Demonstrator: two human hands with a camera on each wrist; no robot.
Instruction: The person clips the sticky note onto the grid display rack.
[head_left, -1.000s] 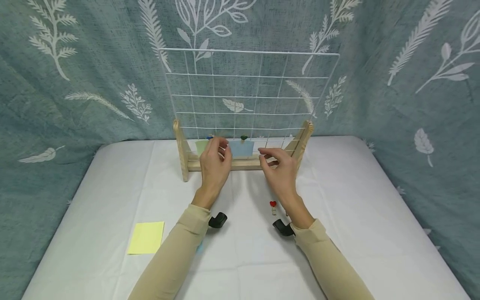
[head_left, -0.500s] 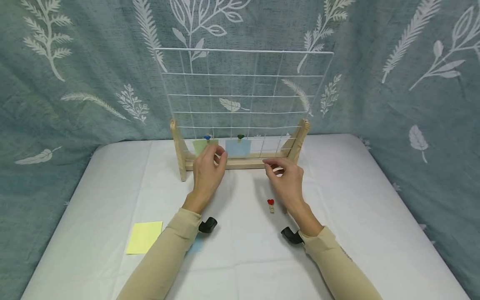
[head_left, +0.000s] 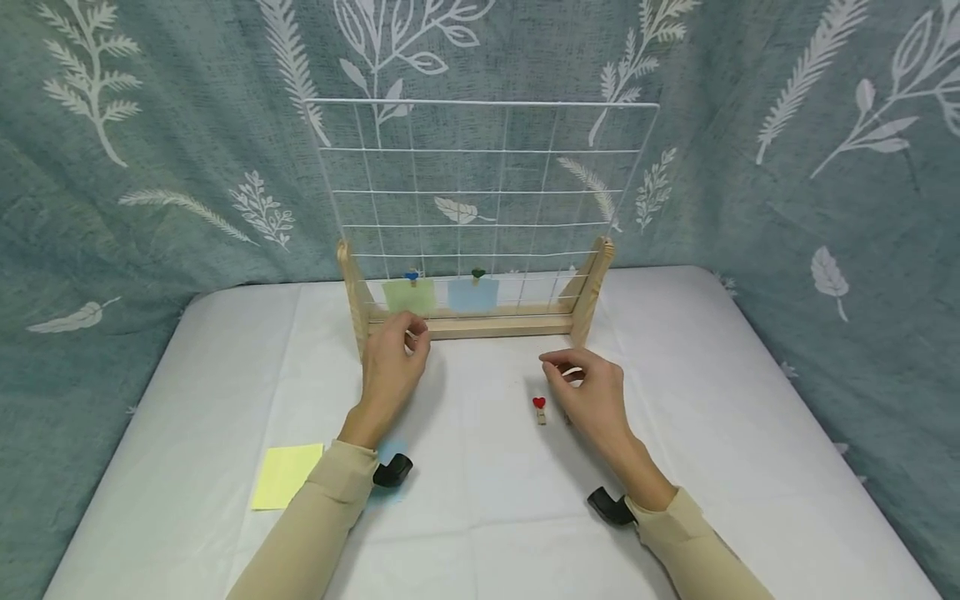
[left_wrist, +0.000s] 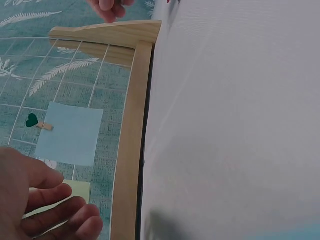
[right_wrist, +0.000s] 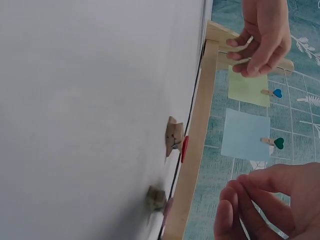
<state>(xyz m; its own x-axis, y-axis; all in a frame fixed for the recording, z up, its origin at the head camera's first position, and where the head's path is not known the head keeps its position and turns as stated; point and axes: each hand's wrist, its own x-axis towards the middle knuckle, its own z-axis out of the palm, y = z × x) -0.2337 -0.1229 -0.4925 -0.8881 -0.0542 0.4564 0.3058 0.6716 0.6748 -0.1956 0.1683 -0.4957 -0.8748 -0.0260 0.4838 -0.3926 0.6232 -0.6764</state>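
Observation:
My left hand hovers in front of the wooden base, fingers loosely bent and holding nothing. Over the table at right, my right hand has thumb and fingertips close together with nothing visible between them. Behind the hands, a white wire grid carries a green sticky note under a blue-heart clothespin. Beside it hangs a blue sticky note, clipped by a green-heart clothespin. A red-heart clothespin lies near my right hand; another clothespin is partly hidden from the head view.
A yellow sticky note lies on the white-covered table at the left. Light blue paper shows partly behind my left wrist. Wooden feet hold the grid upright. A green leaf-patterned cloth hangs behind.
Both hands have drawn back from the grid toward the table's near side and spread apart. The green note and its blue-heart clothespin now show fully. Both clipped notes stay on the grid.

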